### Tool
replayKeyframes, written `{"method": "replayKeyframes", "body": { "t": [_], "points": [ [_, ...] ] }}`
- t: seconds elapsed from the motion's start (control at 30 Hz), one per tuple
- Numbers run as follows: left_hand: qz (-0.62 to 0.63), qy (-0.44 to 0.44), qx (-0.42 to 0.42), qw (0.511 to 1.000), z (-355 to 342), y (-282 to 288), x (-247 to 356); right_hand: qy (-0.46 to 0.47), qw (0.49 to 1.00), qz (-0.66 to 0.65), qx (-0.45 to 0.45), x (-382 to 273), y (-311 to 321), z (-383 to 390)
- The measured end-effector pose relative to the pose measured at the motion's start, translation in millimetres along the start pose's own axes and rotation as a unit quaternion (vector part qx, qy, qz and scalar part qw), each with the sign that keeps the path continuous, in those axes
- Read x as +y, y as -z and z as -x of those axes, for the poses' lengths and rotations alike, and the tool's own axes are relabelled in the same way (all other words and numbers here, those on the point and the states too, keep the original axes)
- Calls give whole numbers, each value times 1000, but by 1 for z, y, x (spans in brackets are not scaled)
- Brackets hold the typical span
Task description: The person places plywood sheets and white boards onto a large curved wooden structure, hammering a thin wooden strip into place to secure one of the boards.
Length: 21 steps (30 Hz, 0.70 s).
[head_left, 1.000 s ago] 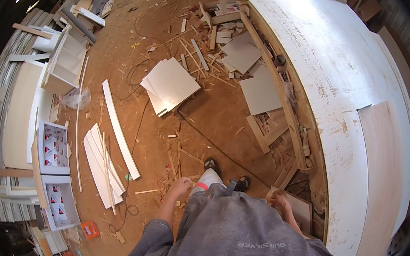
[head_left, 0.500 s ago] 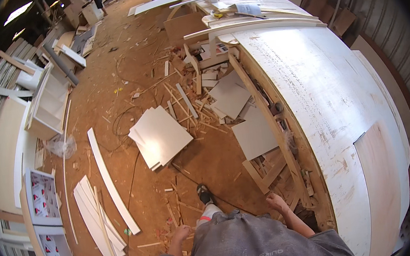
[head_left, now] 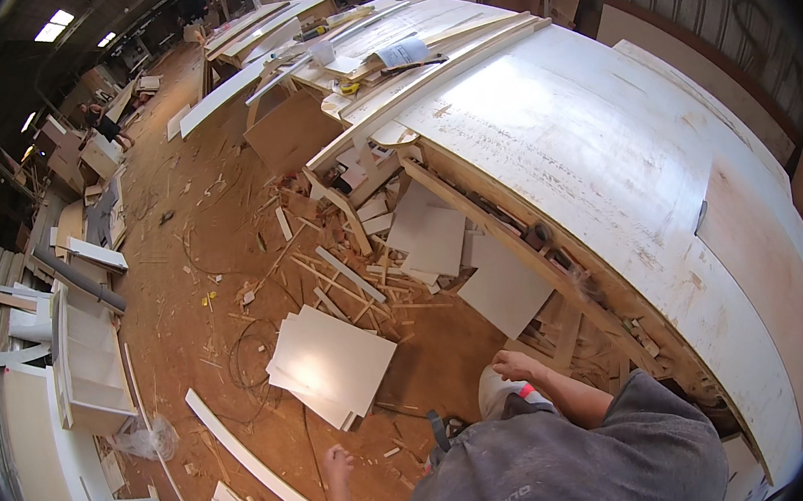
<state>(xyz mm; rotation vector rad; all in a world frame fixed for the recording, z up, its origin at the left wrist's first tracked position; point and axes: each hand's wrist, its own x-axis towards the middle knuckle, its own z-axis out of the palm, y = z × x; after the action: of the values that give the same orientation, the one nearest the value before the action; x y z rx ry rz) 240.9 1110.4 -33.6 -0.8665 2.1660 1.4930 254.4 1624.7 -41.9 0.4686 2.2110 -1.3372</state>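
My left hand (head_left: pixel 339 467) hangs beside my grey shirt over the dirt floor, fingers loosely bent and apart, holding nothing that I can see. My right hand (head_left: pixel 513 366) is raised in front of my light trouser leg (head_left: pixel 500 392), fingers curled, with no object visible in it. Near both hands lies a stack of white square panels (head_left: pixel 332 365) on the floor. Right of me stands a long white-topped workbench (head_left: pixel 607 160) with a pale wooden board (head_left: pixel 757 282) on it and an open wooden edge below. Long white strips (head_left: pixel 252 457) lie at my lower left.
Scrap wood and grey offcuts (head_left: pixel 429 233) cover the floor beside the bench. Cables (head_left: pixel 257 363) run over the floor. A white cabinet box (head_left: pixel 91 371) and stacked sheets line the left. Farther back are benches (head_left: pixel 252 36) with boards and tools, and another person (head_left: pixel 99 121) by the panels.
My view has swung up and rightward, bringing the far aisle and a person into view. My right hand has risen, and my stance has shifted toward the bench.
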Motion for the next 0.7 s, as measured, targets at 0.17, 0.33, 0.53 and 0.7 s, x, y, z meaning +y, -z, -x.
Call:
{"method": "replayKeyframes", "body": {
  "t": [0.17,0.33,0.53,0.7],
  "points": [
    [-20,-89,-26,995,-41,-44,105,-1,1000,9,6,-40,20,-58],
    [-98,-289,-19,952,-116,-91,265,30,999,19,-17,-75,52,-128],
    [-243,-480,3,843,-156,-199,514,51,998,23,-15,-115,128,-215],
    [-320,-537,40,779,-222,-270,633,119,993,18,9,-160,186,-243]
  ]
}}
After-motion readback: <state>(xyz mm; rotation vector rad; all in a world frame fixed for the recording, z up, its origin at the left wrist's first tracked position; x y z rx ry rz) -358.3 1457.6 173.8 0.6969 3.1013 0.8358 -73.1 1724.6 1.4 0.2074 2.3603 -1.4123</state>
